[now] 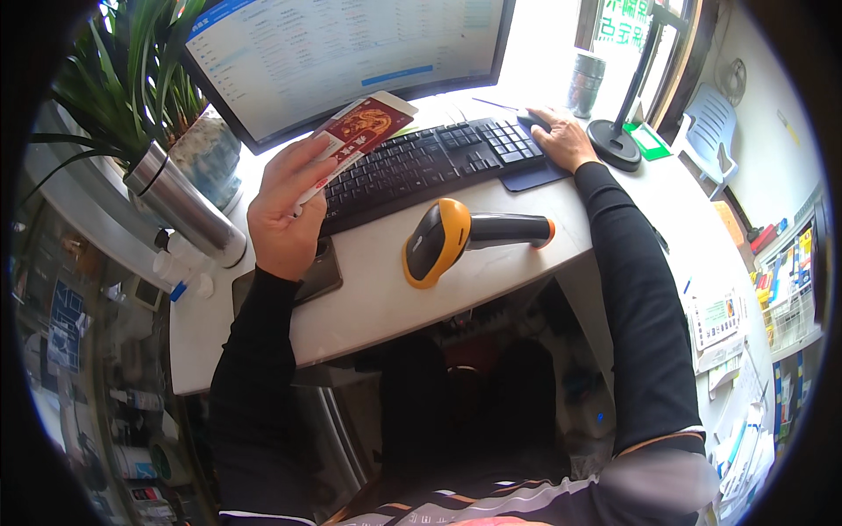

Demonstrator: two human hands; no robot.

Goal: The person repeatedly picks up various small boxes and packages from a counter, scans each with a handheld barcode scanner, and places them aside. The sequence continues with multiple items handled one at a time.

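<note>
My left hand [289, 210] holds a flat red and white printed carton [362, 131] between thumb and fingers, raised over the left end of a black keyboard [421, 164]. My right hand [562, 138] rests on a dark computer mouse [531, 120] just right of the keyboard, by a dark mouse pad [536, 179]. Nearer to me, a yellow and black handheld barcode scanner [437, 243] lies on the white desk, its handle pointing right. Behind the keyboard stands a lit monitor [355, 46]. A dark phone-like object [322, 273] lies partly hidden under my left wrist.
On the left stand a steel thermos flask [191, 204], a potted plant [207, 158] and small white bottles [174, 263]. At the right are a metal cup [585, 85], a black round stand base [613, 144] and piled papers [717, 322]. The desk's front edge [454, 313] runs before my lap.
</note>
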